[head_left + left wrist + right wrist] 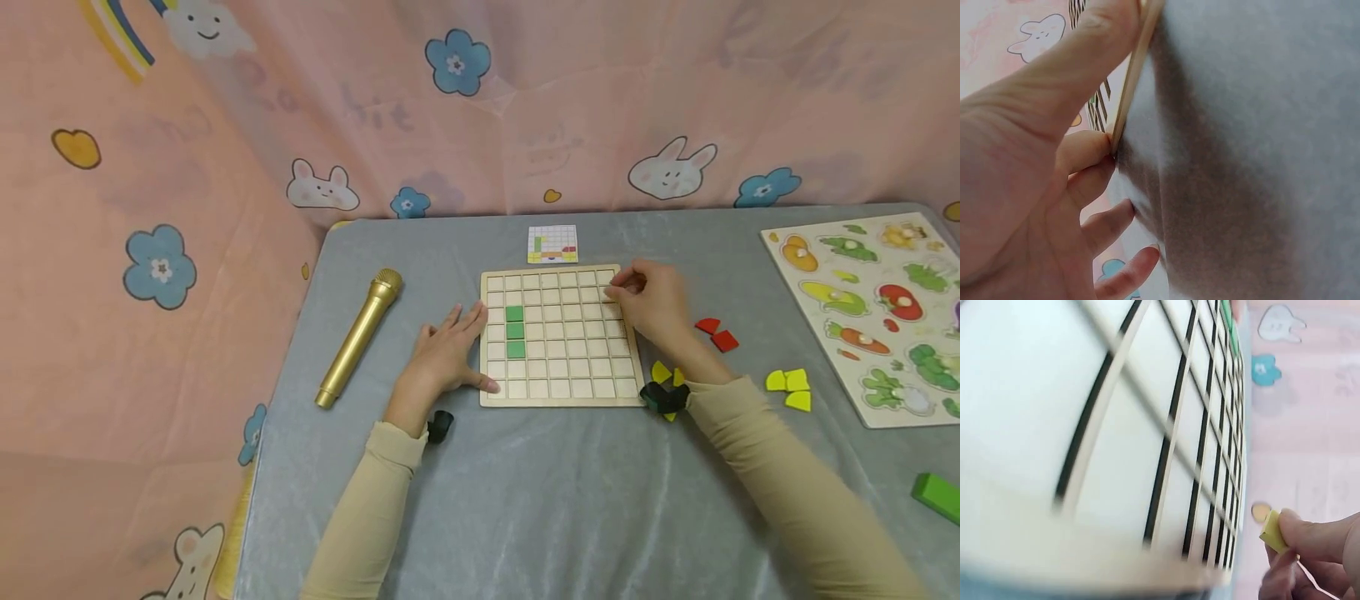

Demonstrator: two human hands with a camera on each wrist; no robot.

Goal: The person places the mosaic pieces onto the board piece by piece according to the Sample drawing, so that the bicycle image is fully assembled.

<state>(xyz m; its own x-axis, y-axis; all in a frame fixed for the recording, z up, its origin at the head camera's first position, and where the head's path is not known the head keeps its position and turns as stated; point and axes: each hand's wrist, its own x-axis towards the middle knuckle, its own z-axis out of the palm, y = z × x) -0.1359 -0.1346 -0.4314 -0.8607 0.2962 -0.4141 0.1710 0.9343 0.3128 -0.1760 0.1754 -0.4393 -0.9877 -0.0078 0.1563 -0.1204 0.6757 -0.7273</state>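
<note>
A square wooden grid board (571, 367) lies flat on the table, with three green square tiles (515, 331) in one column near its left side. My left hand (444, 357) rests at the board's left edge, fingers spread; its thumb (1094, 47) lies over the front left corner. Over the board's far right part, my right hand (655, 302) pinches a small yellow piece (1274, 531) between thumb and fingers. The piece's full shape is hidden by the fingertips. A small printed pattern card (552, 244) sits just behind the board.
Red pieces (724, 340) and yellow pieces (797, 382) lie right of the board; more yellow ones are partly hidden under my right wrist. A gold microphone (358, 337) lies at left. At right are a vegetable puzzle board (855, 279) and a green block (939, 497).
</note>
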